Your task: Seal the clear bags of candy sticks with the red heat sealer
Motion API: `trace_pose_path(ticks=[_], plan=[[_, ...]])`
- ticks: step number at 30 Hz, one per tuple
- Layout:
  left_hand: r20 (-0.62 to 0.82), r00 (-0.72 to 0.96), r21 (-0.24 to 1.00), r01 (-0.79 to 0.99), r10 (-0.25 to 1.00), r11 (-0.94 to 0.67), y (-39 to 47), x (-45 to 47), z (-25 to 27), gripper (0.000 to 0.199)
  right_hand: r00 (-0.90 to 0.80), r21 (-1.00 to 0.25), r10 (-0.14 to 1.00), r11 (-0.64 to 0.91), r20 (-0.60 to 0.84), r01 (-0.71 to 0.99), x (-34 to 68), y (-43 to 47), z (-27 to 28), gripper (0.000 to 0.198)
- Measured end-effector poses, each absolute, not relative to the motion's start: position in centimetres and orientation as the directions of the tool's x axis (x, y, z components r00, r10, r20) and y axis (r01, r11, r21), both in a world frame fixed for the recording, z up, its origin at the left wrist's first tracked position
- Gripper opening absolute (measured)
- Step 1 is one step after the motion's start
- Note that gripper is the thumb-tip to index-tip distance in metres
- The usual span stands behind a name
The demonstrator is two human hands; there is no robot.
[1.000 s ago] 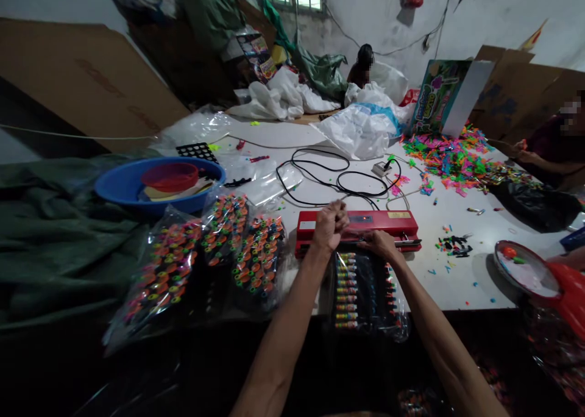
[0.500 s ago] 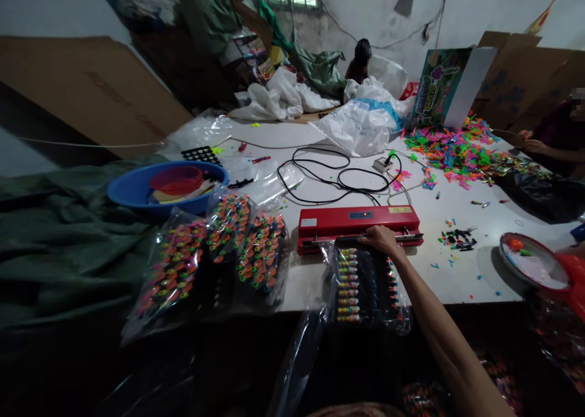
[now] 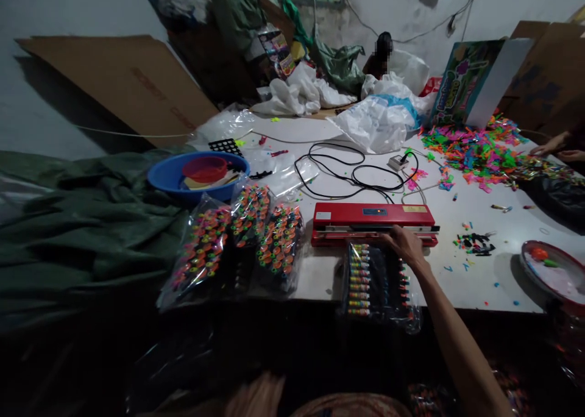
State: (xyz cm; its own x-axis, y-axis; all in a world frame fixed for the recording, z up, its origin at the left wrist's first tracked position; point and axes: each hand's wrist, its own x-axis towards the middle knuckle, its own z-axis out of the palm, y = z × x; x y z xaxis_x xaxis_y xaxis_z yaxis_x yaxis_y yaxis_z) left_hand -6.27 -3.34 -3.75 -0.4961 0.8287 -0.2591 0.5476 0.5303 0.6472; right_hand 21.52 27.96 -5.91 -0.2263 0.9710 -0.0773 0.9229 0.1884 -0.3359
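My right hand is at the front of a red heat sealer, its fingers closed at the top edge of a clear plastic bag. Inside the bag lies a black tray with rows of small, colourfully labelled tubes along its left side and dark pieces along its right. The bag overhangs the table's front edge. Low in the picture, my left hand is smeared by motion below the table, so its fingers cannot be made out. To the left of the sealer lie several bags of orange-and-green pieces.
A blue basin with a red bowl stands at left. Black cable loops behind the sealer to a power socket. Colourful plastic pieces are heaped at right, near another person's hands. A round tray sits at the right.
My left hand has come into view at the bottom, moving. The view has shifted left, so things sit further right. My right hand stays at the sealer with the bag.
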Motion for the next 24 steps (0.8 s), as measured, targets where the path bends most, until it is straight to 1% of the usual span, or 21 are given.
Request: trace_pose_path(ticks=[1,2,3,4,5,6,7,8,9,10,12,14,17,19,20,22,24], plan=[[-0.215,-0.474,0.609,0.618,0.854,0.497,-2.7,-6.3,-3.5,0.025,-0.155,-0.353,0.986,0.124,-0.061,0.928,22.9,26.6,-6.2,0.044],[-0.138,-0.445,0.567,0.697,0.885,0.439,-1.6,-6.4,-3.0,0.029,-0.094,-0.381,0.992,0.054,-0.088,0.923,24.3,25.1,-6.8,0.047],[-0.030,-0.415,0.520,0.770,0.909,0.369,-0.1,-6.7,-2.2,0.033,-0.054,-0.424,0.987,-0.015,-0.151,0.906,25.8,23.4,-7.5,0.050],[0.093,-0.392,0.468,0.828,0.915,0.307,1.8,-7.1,-1.2,0.035,-0.052,-0.482,0.962,-0.086,-0.267,0.872,27.0,21.9,-8.4,0.053],[0.213,-0.382,0.419,0.867,0.899,0.269,3.9,-7.8,0.1,0.037,-0.125,-0.569,0.915,-0.128,-0.384,0.812,28.0,20.5,-9.3,0.054],[0.313,-0.387,0.365,0.892,0.867,0.266,6.1,-8.7,1.4,0.039,-0.199,-0.661,0.883,-0.154,-0.426,0.734,28.7,19.3,-10.1,0.054],[0.363,-0.400,0.302,0.905,0.842,0.300,8.4,-9.7,2.7,0.040,-0.259,-0.737,0.867,-0.167,-0.426,0.654,29.1,18.4,-10.8,0.053],[0.356,-0.407,0.234,0.910,0.841,0.341,10.7,-10.7,3.8,0.040,-0.290,-0.798,0.873,-0.166,-0.392,0.579,29.1,17.8,-11.0,0.052],[0.307,-0.404,0.170,0.914,0.862,0.368,12.7,-11.7,4.6,0.041,-0.288,-0.838,0.892,-0.160,-0.350,0.521,28.8,17.4,-10.9,0.050],[0.229,-0.400,0.118,0.916,0.887,0.383,14.6,-12.6,5.1,0.044,-0.274,-0.863,0.908,-0.157,-0.318,0.480,28.2,17.3,-10.4,0.047],[0.049,-0.364,0.039,0.931,0.930,0.363,17.2,-13.8,5.5,0.045,-0.281,-0.897,0.919,-0.141,-0.276,0.418,26.3,17.4,-8.3,0.045],[-0.088,-0.284,0.006,0.958,0.955,0.286,18.4,-13.8,5.3,0.040,-0.345,-0.934,0.915,-0.082,-0.209,0.348,23.2,17.8,-5.5,0.043],[-0.177,-0.156,0.021,0.987,0.972,0.162,18.0,-12.4,5.3,0.022,-0.438,-0.952,0.899,0.107,-0.030,0.286,16.9,18.6,-2.0,0.043],[-0.190,-0.115,0.042,0.991,0.975,0.126,17.2,-11.3,5.8,0.019,-0.489,-0.909,0.871,0.247,0.055,0.337,12.3,19.0,-0.4,0.040],[-0.182,-0.111,0.047,0.991,0.977,0.122,16.8,-10.8,6.1,0.022,-0.500,-0.868,0.863,0.299,0.069,0.396,10.1,19.2,0.1,0.036],[-0.125,-0.142,0.040,0.988,0.982,0.148,16.4,-10.4,6.8,0.035,-0.488,-0.763,0.871,0.356,0.062,0.540,6.3,19.5,0.9,0.029],[-0.083,-0.203,-0.033,0.979,0.976,0.201,16.4,-10.4,7.2,0.046,-0.471,-0.663,0.880,0.391,0.066,0.638,3.7,19.7,1.3,0.022]])
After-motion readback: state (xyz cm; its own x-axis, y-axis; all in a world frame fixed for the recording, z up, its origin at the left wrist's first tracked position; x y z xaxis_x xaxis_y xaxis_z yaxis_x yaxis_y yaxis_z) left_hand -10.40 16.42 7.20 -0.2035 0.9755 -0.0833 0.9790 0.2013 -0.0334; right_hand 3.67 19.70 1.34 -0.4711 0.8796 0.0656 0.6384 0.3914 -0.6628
